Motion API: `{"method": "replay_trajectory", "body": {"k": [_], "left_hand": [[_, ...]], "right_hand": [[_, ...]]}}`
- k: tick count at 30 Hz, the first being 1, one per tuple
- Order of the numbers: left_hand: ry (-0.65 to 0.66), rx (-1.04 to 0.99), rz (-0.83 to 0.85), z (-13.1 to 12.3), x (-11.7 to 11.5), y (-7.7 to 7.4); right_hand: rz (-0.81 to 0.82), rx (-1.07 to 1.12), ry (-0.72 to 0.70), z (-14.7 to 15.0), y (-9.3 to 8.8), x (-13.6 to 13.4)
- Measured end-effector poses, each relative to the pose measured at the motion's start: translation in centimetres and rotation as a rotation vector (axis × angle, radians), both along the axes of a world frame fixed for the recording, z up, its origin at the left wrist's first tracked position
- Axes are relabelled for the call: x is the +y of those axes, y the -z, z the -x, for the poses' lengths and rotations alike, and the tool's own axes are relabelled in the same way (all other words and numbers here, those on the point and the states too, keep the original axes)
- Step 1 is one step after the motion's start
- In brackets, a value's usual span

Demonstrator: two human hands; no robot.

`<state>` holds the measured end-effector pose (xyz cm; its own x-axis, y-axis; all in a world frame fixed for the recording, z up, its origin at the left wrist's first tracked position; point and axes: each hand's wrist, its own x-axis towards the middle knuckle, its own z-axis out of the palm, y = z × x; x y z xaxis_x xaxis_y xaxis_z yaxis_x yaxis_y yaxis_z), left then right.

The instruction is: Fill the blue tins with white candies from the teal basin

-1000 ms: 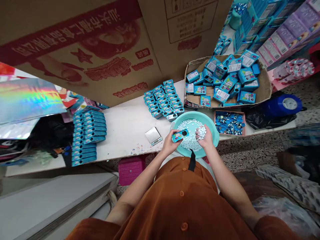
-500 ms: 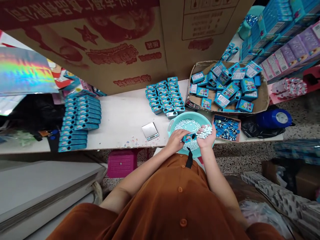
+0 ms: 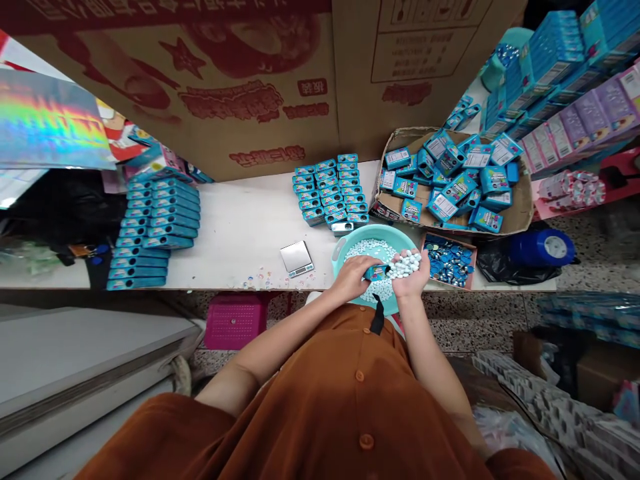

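Note:
My left hand (image 3: 352,277) is closed around a small blue box (image 3: 376,273) whose dark round opening faces right. Cupped palm up, my right hand (image 3: 412,280) holds a heap of small white candies (image 3: 403,264) against that opening. Both hands are over a turquoise basin (image 3: 338,255), where loose white candies (image 3: 373,249) lie around and below them. Just behind the basin, several blue boxes (image 3: 330,190) stand in rows with their holes facing up. How many candies are inside the held box is hidden.
Left of the basin lies a small digital scale (image 3: 296,259). A carton tray of blue boxes (image 3: 453,177) and a shallow box of shiny blue discs (image 3: 449,260) are to the right. Stacked blue boxes (image 3: 155,230) stand at the left, and a tall cardboard carton (image 3: 260,87) rises behind.
The cupped right hand has shifted slightly left, bringing the candies closer against the box's opening. The left hand still grips the box. The whole view has shifted a little.

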<state>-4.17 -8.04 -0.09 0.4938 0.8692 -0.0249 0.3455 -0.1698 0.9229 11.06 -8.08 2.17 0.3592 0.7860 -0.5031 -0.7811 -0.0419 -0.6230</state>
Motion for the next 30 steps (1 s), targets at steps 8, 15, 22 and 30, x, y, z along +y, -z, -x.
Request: {"method": "replay_trajectory", "body": {"k": [8, 15, 22, 30], "left_hand": [[-0.003, 0.02, 0.003, -0.9, -0.1, 0.0], [0.06, 0.151, -0.085, -1.8, 0.0, -0.1], [0.013, 0.206, -0.036, -2.5, 0.0, -0.4], [0.025, 0.195, -0.027, -3.1, 0.6, -0.2]], "right_hand": [[-0.03, -0.065, 0.023, -0.2, -0.3, 0.1], [0.087, -0.085, 0.056, -0.9, 0.1, 0.6], [0.033, -0.076, 0.065, -1.4, 0.2, 0.8], [0.018, -0.135, 0.072, -1.8, 0.5, 0.8]]}}
